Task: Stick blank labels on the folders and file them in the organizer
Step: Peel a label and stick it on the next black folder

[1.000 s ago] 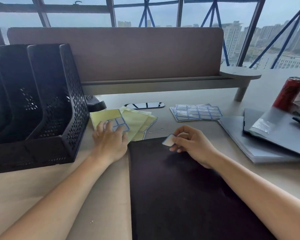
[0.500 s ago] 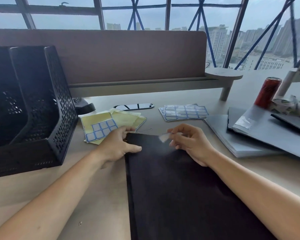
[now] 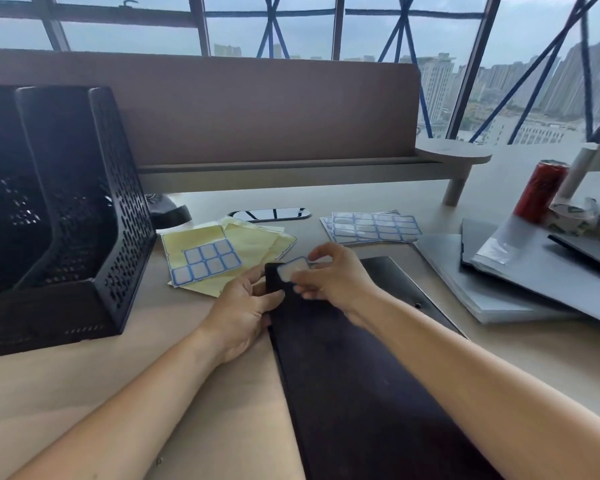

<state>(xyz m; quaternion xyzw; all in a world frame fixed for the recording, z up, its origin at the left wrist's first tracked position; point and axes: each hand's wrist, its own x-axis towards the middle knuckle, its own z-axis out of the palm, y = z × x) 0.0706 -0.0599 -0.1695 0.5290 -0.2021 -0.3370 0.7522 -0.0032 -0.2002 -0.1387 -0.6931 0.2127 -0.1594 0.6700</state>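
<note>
One label (image 3: 291,269) pinched in right fingers (image 3: 321,251) over folder (image 3: 361,393) gripped by left fingers (image 3: 273,298), near organizer (image 3: 125,216).

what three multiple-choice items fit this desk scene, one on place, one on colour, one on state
1. Where does the organizer stand?
A) far left
B) far right
C) on the shelf

2. What colour is the can?
A) green
B) red
C) blue

3. What is the right hand doing?
A) lying flat
B) pinching a label over the folder
C) curled, empty

Answers:
1 A, it fills the left side of the view.
2 B, its side is plainly red.
3 B, the fingers pinch the label above the folder's far corner.
</note>
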